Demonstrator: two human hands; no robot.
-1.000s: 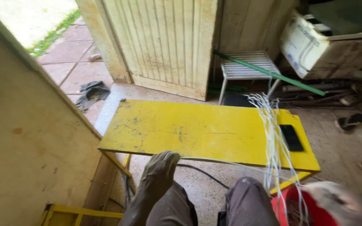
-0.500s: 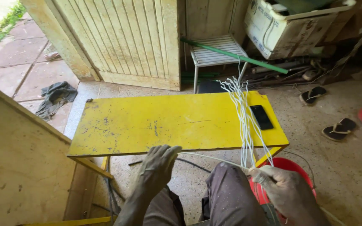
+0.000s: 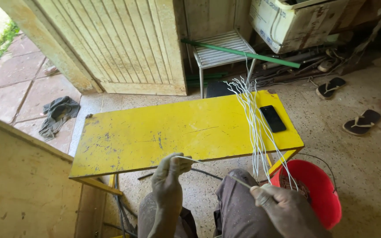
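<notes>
My left hand [image 3: 169, 174] pinches one end of a thin white strip [image 3: 208, 167] just below the front edge of a yellow table [image 3: 155, 132]. My right hand [image 3: 278, 207] grips the other end of that strip above my knee. A bundle of several white strips [image 3: 252, 114] lies across the right part of the table and hangs over its front edge toward a red bucket [image 3: 318, 194]. A black phone [image 3: 273, 118] rests on the table beside the bundle.
A wooden door [image 3: 124, 44] stands behind the table. A white stool [image 3: 221, 48] with a green pole [image 3: 243, 53] across it is at the back. A grey cloth [image 3: 58, 112] lies on the left floor, black sandals [image 3: 358, 121] on the right.
My left hand has risen from my knee and closed on the strip's end. My right hand has come into view pulling the strip taut. The view has shifted right.
</notes>
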